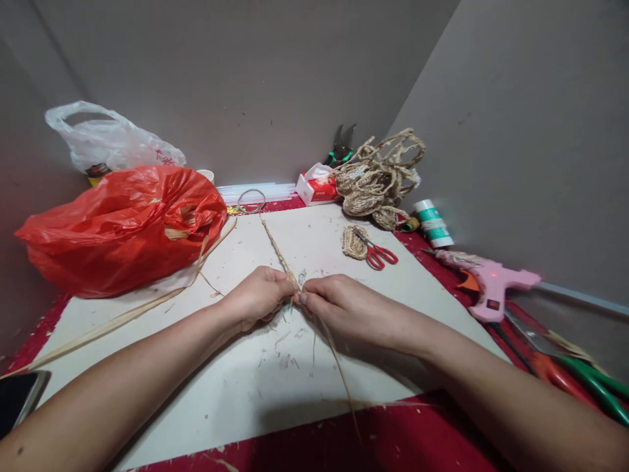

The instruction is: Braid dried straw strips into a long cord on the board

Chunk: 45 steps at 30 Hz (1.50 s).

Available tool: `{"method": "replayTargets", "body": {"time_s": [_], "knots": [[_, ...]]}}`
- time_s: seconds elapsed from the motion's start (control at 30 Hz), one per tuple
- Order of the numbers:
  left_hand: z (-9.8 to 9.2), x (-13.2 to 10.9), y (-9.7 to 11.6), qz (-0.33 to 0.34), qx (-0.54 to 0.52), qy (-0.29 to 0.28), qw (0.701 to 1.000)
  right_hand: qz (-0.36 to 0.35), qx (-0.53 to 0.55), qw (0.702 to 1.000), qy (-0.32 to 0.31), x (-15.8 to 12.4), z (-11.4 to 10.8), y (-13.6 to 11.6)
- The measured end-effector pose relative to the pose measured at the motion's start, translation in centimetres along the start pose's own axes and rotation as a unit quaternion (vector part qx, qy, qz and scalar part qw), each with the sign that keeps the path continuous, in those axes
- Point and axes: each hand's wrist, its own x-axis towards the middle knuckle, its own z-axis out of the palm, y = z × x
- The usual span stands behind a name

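Together, the left hand [260, 296] and the right hand [344, 305] met near the middle of the white board [432, 295], with their fingertips almost touching. Both were closed in a pinch on the straw cord [276, 248]. The twisted part of the cord ran from the pinch toward 11 o'clock and lay flat on the board. Its far end came near a wire ring [251, 200]. Below the right hand, the loose strands [339, 360] trailed toward 5 o'clock, over the board's near edge and onto the red cloth [393, 439].

At 6 o'clock, between the two forearms, the board was bare except for small straw bits. At 12 o'clock there was also free surface. At 1 o'clock lay red scissors [377, 254] on a small coil [352, 241], near the hands but apart from them. Behind them a rope pile [378, 177] sat against the wall. At 10 o'clock a red bag [122, 223] covered the board's left corner. At 3 o'clock, off the board's right edge, lay a pink glue gun [491, 285], with green-handled shears [590, 380] at 4 o'clock. At 8 o'clock a phone [19, 393] lay at the edge of the picture.
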Motion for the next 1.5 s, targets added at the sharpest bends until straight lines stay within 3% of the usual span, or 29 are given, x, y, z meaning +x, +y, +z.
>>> {"method": "replayTargets", "body": {"time_s": [0.2, 0.4, 0.5, 0.6, 0.67, 0.7, 0.77, 0.8, 0.83, 0.87, 0.93, 1.03, 1.17, 1.23, 1.33, 1.5], "knots": [[0.9, 0.0, -0.7, 0.089, 0.065, 0.067, 0.992, 0.044, -0.093, 0.995, -0.009, -0.6, 0.9, -1.4], [1.4, -0.5, -0.3, 0.053, 0.0, 0.07, 0.996, 0.031, -0.178, 0.983, -0.014, -1.1, 1.7, -2.0], [1.3, -0.6, -0.3, 0.029, -0.003, 0.059, 0.998, -0.012, -0.186, 0.981, -0.053, -2.0, 1.3, -3.0], [1.1, -0.4, -0.4, 0.016, 0.003, 0.045, 0.999, -0.073, -0.108, 0.979, -0.159, -3.2, -0.3, -3.9], [0.8, -0.4, -0.4, 0.02, -0.001, 0.037, 0.999, -0.083, 0.004, 0.979, -0.184, -3.4, -1.6, -3.7], [0.7, -0.3, -0.5, 0.02, -0.006, 0.031, 0.999, -0.068, 0.056, 0.985, -0.147, -3.2, -2.1, -3.3], [0.6, -0.3, -0.4, 0.016, -0.018, 0.017, 1.0, -0.01, 0.123, 0.992, 0.018, -2.2, -2.6, -2.1], [0.6, -0.3, -0.3, 0.015, -0.025, 0.012, 1.0, 0.017, 0.135, 0.986, 0.101, -1.5, -2.5, -1.4], [0.5, -0.3, -0.3, 0.016, -0.031, 0.008, 0.999, 0.032, 0.149, 0.978, 0.14, -0.8, -2.2, -0.7], [0.6, -0.4, -0.2, 0.021, -0.035, 0.004, 0.999, 0.033, 0.181, 0.974, 0.131, -0.1, -1.7, -0.2], [0.7, -0.4, -0.1, 0.04, -0.043, -0.007, 0.998, 0.042, 0.272, 0.96, 0.054, 1.0, -0.5, 0.5], [0.7, -0.5, 0.0, 0.061, -0.04, -0.019, 0.997, 0.078, 0.385, 0.919, -0.039, 1.6, 1.1, 0.9], [0.2, -0.2, -0.2, 0.063, 0.022, -0.017, 0.998, 0.089, 0.386, 0.917, -0.047, 1.9, 1.3, 1.6], [-0.1, 0.0, -0.4, 0.082, 0.077, -0.036, 0.993, 0.087, 0.375, 0.919, -0.081, 2.1, 0.9, 2.0], [-0.7, 0.1, -0.3, 0.12, 0.162, -0.038, 0.979, 0.095, 0.408, 0.9, -0.125, 2.3, 0.5, 2.4], [-1.3, -0.6, 0.9, 0.098, 0.287, -0.025, 0.952, 0.124, 0.47, 0.869, -0.09, 2.4, 1.1, 2.2]]}}
